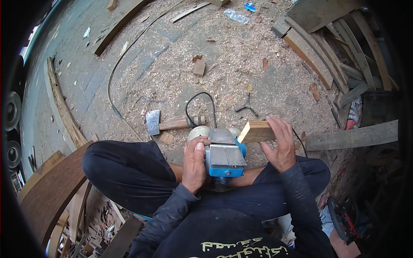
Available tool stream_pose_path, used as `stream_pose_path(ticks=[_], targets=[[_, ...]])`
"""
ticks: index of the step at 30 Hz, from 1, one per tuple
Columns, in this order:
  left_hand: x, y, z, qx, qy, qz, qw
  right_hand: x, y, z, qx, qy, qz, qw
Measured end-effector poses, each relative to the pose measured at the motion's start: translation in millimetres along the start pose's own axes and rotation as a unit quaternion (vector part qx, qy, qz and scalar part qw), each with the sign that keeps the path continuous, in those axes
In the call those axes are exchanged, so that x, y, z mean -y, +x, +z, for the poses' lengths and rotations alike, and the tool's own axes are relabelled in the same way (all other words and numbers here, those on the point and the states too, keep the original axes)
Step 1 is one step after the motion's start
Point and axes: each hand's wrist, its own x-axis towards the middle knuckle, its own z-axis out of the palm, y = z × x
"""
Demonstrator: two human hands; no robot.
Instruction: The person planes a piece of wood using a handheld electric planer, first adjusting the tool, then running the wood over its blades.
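Note:
A blue electric planer (226, 155) lies upside down between my crossed legs, its grey metal sole facing up. My left hand (195, 164) rests against the planer's left side, its fingers close together near the front plate. To the right of the planer, my right hand (280, 146) grips a short wooden block (258, 131) between thumb and fingers. The block is tilted, with its pale end towards the planer, near the sole's right edge. A black cord (202, 94) loops out beyond the planer.
A hatchet (172, 124) lies beyond my left knee. A three-armed black tool (247, 107) is on the shaving-covered floor (232, 56). Curved boards (64, 185) stand at the left; a plank (352, 136) and stacked wood (309, 51) are at the right.

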Motion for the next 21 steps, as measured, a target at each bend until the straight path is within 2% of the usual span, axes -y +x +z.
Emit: stream_pose_path(ticks=[9,12,14,18,21], targets=[[-4.6,0.4,-0.8,0.000,0.007,0.003,1.000,0.8,1.4,1.8,-0.006,-0.010,-0.004,1.000],[-5.2,0.4,-0.8,-0.002,0.022,0.004,1.000,3.0,2.8,1.9,0.024,-0.022,-0.021,0.999],[-3.9,0.3,-0.5,-0.005,0.018,0.007,1.000,1.3,4.7,5.6,-0.004,-0.008,-0.018,1.000],[-7.3,0.8,-1.4,0.001,0.041,0.009,0.999,12.1,17.7,13.5,0.005,-0.010,-0.028,1.000],[-4.7,1.5,-1.9,0.005,0.025,0.013,1.000,20.0,30.1,25.1,0.018,0.003,-0.070,0.997]])
